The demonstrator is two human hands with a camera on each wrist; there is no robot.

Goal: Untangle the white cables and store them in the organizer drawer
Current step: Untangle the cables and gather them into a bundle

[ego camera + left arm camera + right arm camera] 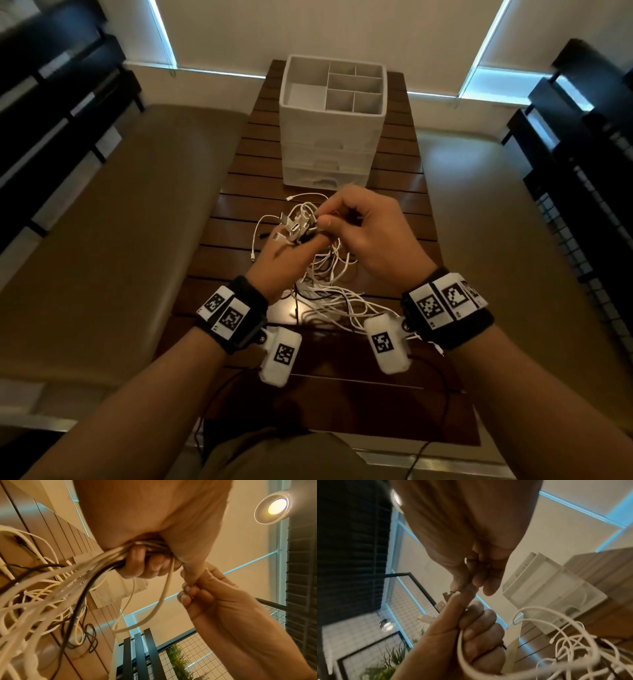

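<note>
A tangle of white cables (330,291) lies on the slatted wooden table (239,192), with a thin black cable mixed in. My left hand (301,241) grips a bunch of these cables just below their plugs (296,228); its curled fingers (142,562) wrap round the strands. My right hand (325,219) pinches one plug end at the top of that bunch, thumb against fingertips (471,584). The white organizer (332,120) stands beyond the hands, its drawers shut and its top compartments showing. The loose cable lengths (34,601) hang down to the table.
Tan padded benches (120,222) flank the narrow table on both sides. Dark slatted shelving (582,171) stands at the far left and right. Black wires run from the wrist cameras along the table's near end (442,377).
</note>
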